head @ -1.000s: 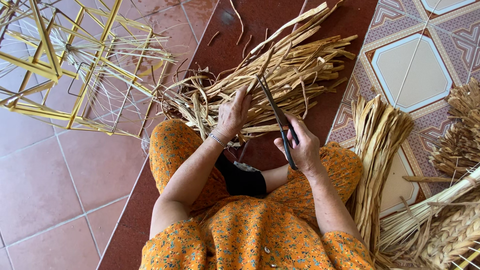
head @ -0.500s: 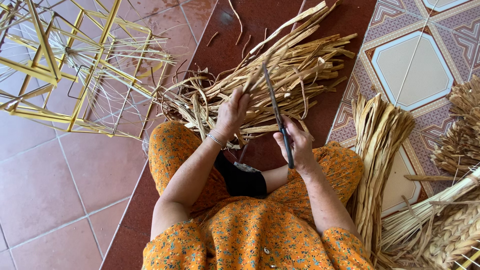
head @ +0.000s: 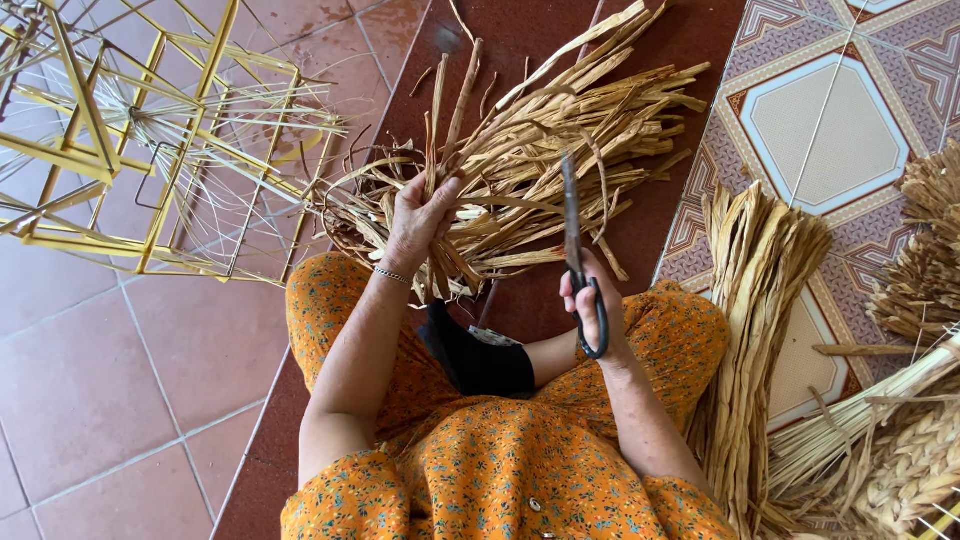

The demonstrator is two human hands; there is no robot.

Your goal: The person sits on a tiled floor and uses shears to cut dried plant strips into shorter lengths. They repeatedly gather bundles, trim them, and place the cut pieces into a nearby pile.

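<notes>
Head view looks down on us seated on the floor in an orange flowered garment (head: 480, 480), knees spread, a black cloth (head: 478, 358) lying between them. Our right hand (head: 592, 305) is closed around the black looped handles of a pair of scissors (head: 577, 255), fingers through the loop, the blades standing upright and pointing away from us, apparently shut. Our left hand (head: 418, 222), a thin bracelet at its wrist, is curled tight around a few dried straw strips (head: 437, 130) that rise upright above the fist, apart from the scissors. Just beyond both hands lies the heap of dried straw (head: 560, 150), spread loose over the dark red strip of the floor (head: 520, 40). To our right a bundle of longer dried leaves (head: 750, 300) lies on the patterned tiles (head: 820, 130), touching our right knee. At the far right edge we see braided straw (head: 915, 465) and more stalks. To the left, on plain terracotta tiles, stands a yellow wire frame (head: 130, 140), well apart from the hands.
</notes>
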